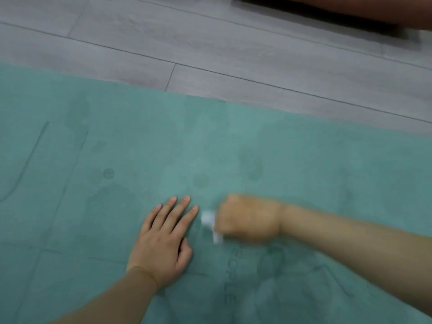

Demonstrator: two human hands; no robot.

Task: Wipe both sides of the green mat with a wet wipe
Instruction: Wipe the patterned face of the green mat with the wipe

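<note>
White, crumpled wet wipe (211, 226) is bunched in the right hand (249, 218). The grip is a closed fist around it, only a small tuft showing at the thumb side. The fist is pressed down on the flat teal-green mat (140, 141). That hand is motion-blurred, so I can't tell how much wipe actually touches the mat under it.

Left hand (163, 242) lies flat just beside the fist, fingers straight and slightly spread, palm on the mat and holding nothing. It reads as a brace to pin the mat.

The mat lies spread on the pale grey wood-plank floor (233, 54), far edge running diagonally across the view and near part running out of frame. Printed lines, small circles and some lettering show on the face. Darker patches around the hands look like damp marks, though blur makes that uncertain. A dark brown piece of furniture (327, 10) sits at the top right, well apart.

My read: mid-wipe on the upward face. The other side can't be judged from here.

Risks:
- Wipe balled this tight means a small contact patch, so streaks and missed strips are likely, especially toward the far edge.
- The fist is sweeping very close to the left fingertips (195, 208), so it could clip them or skip that strip.
- If the left hand lifts, a thin mat could bunch or slide on the smooth floor under the push.
- A drying wipe would just smear.
</note>
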